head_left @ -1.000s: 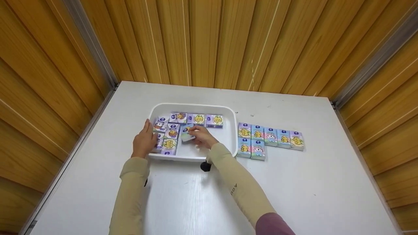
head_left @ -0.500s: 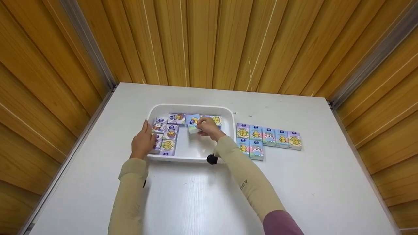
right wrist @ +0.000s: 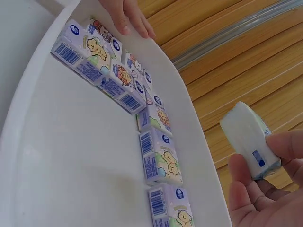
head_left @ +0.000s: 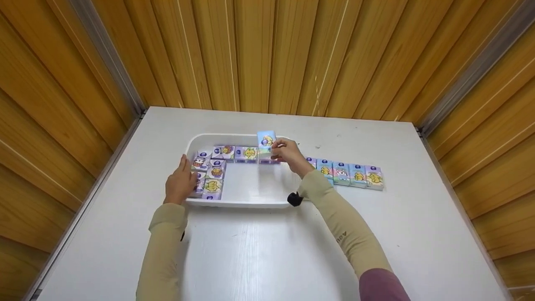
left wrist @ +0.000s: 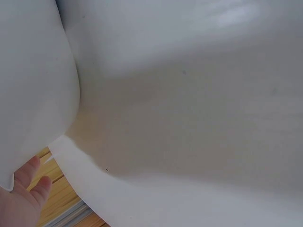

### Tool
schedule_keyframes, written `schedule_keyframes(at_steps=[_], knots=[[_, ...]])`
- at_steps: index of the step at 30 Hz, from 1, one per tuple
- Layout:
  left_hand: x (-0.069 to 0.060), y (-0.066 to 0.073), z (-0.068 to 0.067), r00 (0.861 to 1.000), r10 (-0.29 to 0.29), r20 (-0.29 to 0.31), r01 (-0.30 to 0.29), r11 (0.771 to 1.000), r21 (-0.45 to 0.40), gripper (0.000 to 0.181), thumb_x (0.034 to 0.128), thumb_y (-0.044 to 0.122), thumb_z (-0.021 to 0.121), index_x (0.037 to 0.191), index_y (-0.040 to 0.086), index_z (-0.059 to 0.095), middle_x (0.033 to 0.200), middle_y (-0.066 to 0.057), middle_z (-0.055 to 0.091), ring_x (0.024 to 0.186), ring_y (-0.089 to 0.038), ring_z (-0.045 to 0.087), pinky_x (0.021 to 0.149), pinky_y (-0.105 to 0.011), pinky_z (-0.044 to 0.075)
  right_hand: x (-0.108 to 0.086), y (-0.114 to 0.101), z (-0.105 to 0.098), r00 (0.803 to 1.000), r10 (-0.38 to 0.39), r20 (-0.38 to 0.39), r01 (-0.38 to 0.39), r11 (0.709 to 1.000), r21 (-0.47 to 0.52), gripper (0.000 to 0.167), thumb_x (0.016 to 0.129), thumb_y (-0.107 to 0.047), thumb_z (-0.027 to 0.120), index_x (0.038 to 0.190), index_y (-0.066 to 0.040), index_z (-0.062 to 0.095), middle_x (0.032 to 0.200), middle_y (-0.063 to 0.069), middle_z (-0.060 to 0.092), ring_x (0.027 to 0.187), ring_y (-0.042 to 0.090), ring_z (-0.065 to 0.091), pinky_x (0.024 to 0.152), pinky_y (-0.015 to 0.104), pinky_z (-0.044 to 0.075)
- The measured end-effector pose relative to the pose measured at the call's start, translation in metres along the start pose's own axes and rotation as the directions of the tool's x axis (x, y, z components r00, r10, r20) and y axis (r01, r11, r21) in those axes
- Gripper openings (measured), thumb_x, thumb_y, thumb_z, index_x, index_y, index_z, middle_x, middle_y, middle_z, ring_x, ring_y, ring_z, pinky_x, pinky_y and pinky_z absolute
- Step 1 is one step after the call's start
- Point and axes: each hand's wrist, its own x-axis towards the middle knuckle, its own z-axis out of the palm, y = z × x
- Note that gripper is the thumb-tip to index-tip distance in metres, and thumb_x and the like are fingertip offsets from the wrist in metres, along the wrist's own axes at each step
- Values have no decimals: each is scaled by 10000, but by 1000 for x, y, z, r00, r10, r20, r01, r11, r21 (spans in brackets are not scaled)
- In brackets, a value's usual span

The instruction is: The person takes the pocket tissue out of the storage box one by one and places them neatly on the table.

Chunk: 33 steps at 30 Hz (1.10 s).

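Note:
My right hand pinches a blue tissue pack between thumb and fingers, raised over the back wall of the white tray. In the right wrist view this tissue pack turns its pale side to the camera. My left hand holds the tray's left rim, thumb on the inner side and fingers along the outside; the left wrist view catches only part of this hand. Purple tissue packs lie in the tray along its left side, and others line its back wall.
Right of the tray, more tissue packs lie in rows on the white table, partly covered by my right forearm. Wood-patterned panels rise behind the table and on both sides.
My right hand has lifted the blue tissue pack from the tray's middle, moving it back and right, up over the back wall. My left hand has stayed at the left rim.

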Motion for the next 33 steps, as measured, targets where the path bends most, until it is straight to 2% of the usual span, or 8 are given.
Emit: schedule_keyframes(at_steps=[4, 10, 14, 16, 20, 25, 29, 33], knots=[[0, -1, 0, 1000, 22, -18, -22, 1000, 12, 596, 920, 293, 375, 1393, -13, 179, 1485, -136, 87, 1225, -400, 350, 992, -501, 323, -11, 8, -23, 998, -48, -33, 49, 999, 25, 106, 811, -43, 566, 773, -137, 533, 842, 24, 523, 736, 168, 604, 616, 238, 464], [2, -2, 0, 999, 32, -19, -32, 999, 23, 597, 920, 290, 377, 1393, -14, 177, 1487, -137, 80, 1236, -395, 338, 997, -501, 317, -32, 19, -56, 997, -61, -56, 65, 995, 72, 108, 835, -29, 542, 790, -126, 525, 867, 34, 507, 774, 165, 593, 780, 358, 466], [1, -2, -1, 1000, 23, -11, -23, 1000, 13, 599, 922, 290, 378, 1397, -6, 168, 1490, -128, 65, 1251, -392, 318, 1023, -492, 287, -38, 36, -77, 996, -59, -73, 65, 995, 80, 101, 851, -38, 526, 803, -126, 515, 870, 32, 505, 815, 192, 597, 754, 310, 486], [1, -2, -1, 1000, 20, -10, -20, 1000, 11, 597, 922, 288, 381, 1397, -5, 170, 1490, -126, 66, 1256, -389, 312, 1033, -483, 278, -42, 44, -87, 996, -52, -78, 59, 995, 85, 100, 859, -47, 520, 807, -133, 511, 864, 23, 506, 834, 202, 597, 756, 300, 490], [0, -1, -1, 1000, 17, -7, -17, 1000, 15, 593, 921, 280, 386, 1394, -9, 177, 1490, -130, 67, 1258, -390, 308, 1036, -478, 274, -50, 60, -106, 996, -39, -79, 46, 994, 96, 113, 868, -55, 516, 801, -147, 514, 849, 11, 504, 839, 198, 597, 841, 377, 469], [-1, 0, -2, 1000, 15, -3, -15, 1000, 19, 589, 924, 281, 377, 1394, -12, 177, 1490, -134, 61, 1267, -388, 294, 1024, -491, 286, -59, 76, -126, 995, 19, -102, -10, 996, 85, 98, 858, -66, 534, 807, -148, 516, 863, 3, 491, 844, 172, 591, 899, 394, 444], [-1, 0, -1, 1000, 22, -7, -22, 1000, 21, 587, 924, 277, 373, 1392, -16, 176, 1487, -142, 67, 1258, -397, 301, 1014, -499, 294, -67, 86, -141, 988, 75, -133, -64, 994, 90, 101, 843, -59, 548, 800, -146, 518, 851, -3, 495, 788, 131, 588, 807, 324, 480], [-2, 0, 0, 999, 30, -17, -29, 1000, 10, 588, 921, 279, 376, 1390, -19, 185, 1486, -143, 82, 1254, -392, 312, 993, -514, 312, -76, 96, -155, 986, 92, -140, -80, 993, 92, 112, 833, -48, 554, 780, -145, 534, 824, -11, 511, 739, 123, 584, 669, 246, 491]])
